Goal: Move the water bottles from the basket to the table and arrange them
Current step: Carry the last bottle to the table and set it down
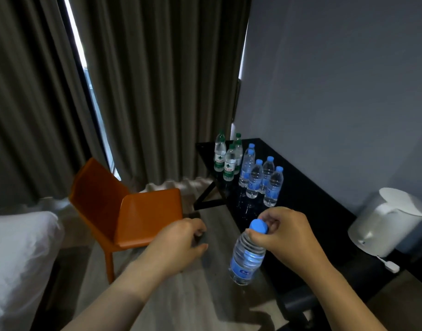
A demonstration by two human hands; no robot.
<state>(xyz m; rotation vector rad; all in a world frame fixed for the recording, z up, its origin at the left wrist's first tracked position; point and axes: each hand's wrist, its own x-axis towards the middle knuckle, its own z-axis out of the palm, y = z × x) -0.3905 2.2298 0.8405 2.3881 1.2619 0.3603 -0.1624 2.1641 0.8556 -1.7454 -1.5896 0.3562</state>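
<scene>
My right hand (286, 232) grips a clear water bottle (247, 256) by its blue cap, and the bottle hangs tilted just off the near edge of the black table (308, 204). My left hand (181, 242) hovers to the left of it with its fingers loosely curled and nothing in them. On the far end of the table stand three green-capped bottles (225, 158) and several blue-capped bottles (261, 177), all upright and close together. The basket is out of view.
An orange chair (128, 209) stands left of the table, in front of grey curtains (145, 91). A white kettle (389, 220) sits at the table's right end with its cable beside it. A white bed corner (16, 259) fills the lower left.
</scene>
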